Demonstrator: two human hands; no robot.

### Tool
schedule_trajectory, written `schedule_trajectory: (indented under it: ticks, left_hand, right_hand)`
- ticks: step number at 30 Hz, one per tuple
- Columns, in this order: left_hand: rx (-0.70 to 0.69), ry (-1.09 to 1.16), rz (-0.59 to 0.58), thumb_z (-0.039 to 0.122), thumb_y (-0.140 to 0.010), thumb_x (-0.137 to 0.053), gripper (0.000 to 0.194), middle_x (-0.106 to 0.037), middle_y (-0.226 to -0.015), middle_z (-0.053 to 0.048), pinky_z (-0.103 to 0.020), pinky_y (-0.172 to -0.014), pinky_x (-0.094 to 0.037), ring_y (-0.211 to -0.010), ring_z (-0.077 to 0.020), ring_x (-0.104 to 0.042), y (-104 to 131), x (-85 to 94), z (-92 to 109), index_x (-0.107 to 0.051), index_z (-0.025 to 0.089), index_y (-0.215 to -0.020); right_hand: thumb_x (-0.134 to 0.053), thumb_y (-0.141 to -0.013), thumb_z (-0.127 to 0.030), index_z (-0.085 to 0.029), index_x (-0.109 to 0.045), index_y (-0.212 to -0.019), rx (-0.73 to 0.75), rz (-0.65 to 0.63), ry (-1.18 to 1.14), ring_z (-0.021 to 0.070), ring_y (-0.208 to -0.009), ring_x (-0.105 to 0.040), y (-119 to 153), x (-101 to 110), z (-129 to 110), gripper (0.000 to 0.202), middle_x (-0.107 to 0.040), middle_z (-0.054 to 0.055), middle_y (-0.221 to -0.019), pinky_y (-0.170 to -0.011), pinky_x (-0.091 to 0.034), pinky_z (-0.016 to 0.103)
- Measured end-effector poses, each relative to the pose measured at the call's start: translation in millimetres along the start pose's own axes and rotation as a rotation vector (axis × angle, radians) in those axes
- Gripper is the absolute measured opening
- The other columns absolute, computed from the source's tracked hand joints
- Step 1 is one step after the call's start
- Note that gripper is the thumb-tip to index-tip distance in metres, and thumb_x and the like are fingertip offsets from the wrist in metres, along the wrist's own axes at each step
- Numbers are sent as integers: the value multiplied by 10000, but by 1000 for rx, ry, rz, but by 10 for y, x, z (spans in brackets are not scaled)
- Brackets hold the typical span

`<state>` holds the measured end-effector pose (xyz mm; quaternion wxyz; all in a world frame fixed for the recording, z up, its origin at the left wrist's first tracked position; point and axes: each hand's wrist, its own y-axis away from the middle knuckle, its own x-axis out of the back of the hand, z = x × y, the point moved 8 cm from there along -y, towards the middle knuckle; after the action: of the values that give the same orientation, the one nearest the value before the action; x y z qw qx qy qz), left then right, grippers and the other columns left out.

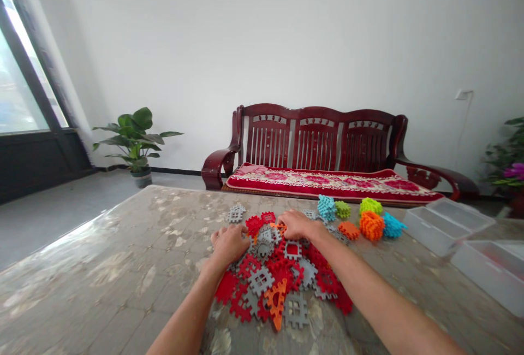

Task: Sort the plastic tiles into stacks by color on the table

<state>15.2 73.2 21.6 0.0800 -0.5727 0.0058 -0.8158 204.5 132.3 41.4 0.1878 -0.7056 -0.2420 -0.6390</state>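
A heap of flat, notched interlocking building pieces in red, grey and orange lies on the table (118, 267). My left hand (232, 242) rests at the heap's left edge with its fingers curled downward; whatever is under the fingertips is hidden. At the far side, my right hand (298, 224) has its fingers closed at an orange piece (280, 228). Between the hands sit several grey pieces (264, 248). Nearer to me are an orange triangular piece (277, 303), a grey window-shaped piece (296, 309) and red pieces (239, 303). A separate grey piece (236, 213) lies beyond my left hand.
Right of the heap stand clumps of blue (326, 207), green (370, 206) and orange pieces (371, 226). Clear plastic boxes (434, 229) are at the table's right side. Beyond the table are a wooden bench (317, 142) and a potted plant (139, 142).
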Motion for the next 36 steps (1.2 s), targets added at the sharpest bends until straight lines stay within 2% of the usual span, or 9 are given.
schedule_trajectory:
  ticks: [6, 10, 13, 17, 21, 26, 29, 33, 36]
  left_hand:
    - [9, 5, 6, 243, -813, -461, 345, -752, -1132, -77, -567, -1040, -343, -1105, -345, -635, -3, 45, 0, -770, 284, -958]
    - [5, 3, -15, 276, -830, -455, 322, -767, -1084, -58, -568, -1049, -323, -1094, -335, -642, -3, 77, 3, -765, 287, -917]
    - [37, -10, -47, 315, -844, -445, 318, -779, -1012, -60, -524, -1013, -358, -1067, -323, -655, 0, 92, -12, -760, 282, -868]
    - [56, -27, -69, 307, -849, -411, 341, -775, -969, -93, -508, -953, -387, -1044, -333, -661, -30, 102, 12, -747, 252, -832]
    - [47, -34, -135, 265, -774, -493, 235, -767, -868, -66, -432, -879, -432, -942, -292, -681, -116, 58, 76, -726, 237, -748]
    - [16, -66, -244, 338, -693, -646, 147, -714, -681, -27, -281, -703, -473, -770, -223, -675, -243, 6, 177, -712, 209, -711]
    - [8, -111, -281, 355, -680, -695, 207, -739, -747, -64, -277, -710, -497, -808, -237, -694, -312, -18, 246, -737, 188, -795]
    - [16, -190, -293, 351, -718, -679, 290, -768, -972, -166, -334, -769, -535, -943, -301, -714, -379, -56, 320, -761, 166, -926]
    - [-17, -238, -276, 370, -738, -669, 325, -760, -1031, -203, -361, -777, -549, -987, -333, -712, -400, -68, 380, -770, 160, -965]
  right_hand:
    - [-585, -710, -146, -196, -695, -966, -56, 165, -69, 193, -902, -619, 99, 209, 113, 283, -697, 65, -1010, -748, -422, 246]
    - [-552, -681, -99, -181, -684, -952, -100, 374, -262, 188, -904, -616, 306, 338, 267, 312, -696, 56, -981, -794, -441, 255]
    - [-555, -675, -115, -187, -674, -957, -128, 487, -548, 176, -845, -639, 516, 299, 428, 314, -712, 25, -919, -768, -474, 258]
    - [-599, -695, -195, -162, -674, -1005, -142, 444, -741, 184, -837, -666, 782, 146, 540, 320, -735, 29, -926, -779, -511, 278]
    - [-615, -680, -205, -163, -689, -1079, -147, 423, -750, 214, -948, -678, 1025, 92, 548, 408, -745, 52, -1045, -880, -520, 326]
    - [-592, -640, -144, -198, -698, -1139, -135, 427, -804, 219, -1006, -681, 1164, -48, 498, 513, -740, 50, -1114, -930, -531, 356]
    - [-549, -627, -111, -200, -711, -1085, -127, 554, -840, 214, -1015, -678, 1225, -112, 509, 494, -735, 55, -1107, -944, -531, 370]
    - [-531, -664, -99, -213, -718, -1020, -171, 767, -652, 234, -1050, -648, 1380, -78, 457, 418, -727, 59, -1067, -1007, -481, 424]
    - [-544, -731, -108, -224, -714, -1028, -144, 775, -502, 243, -1048, -626, 1448, -38, 262, 361, -719, 63, -1068, -996, -466, 428]
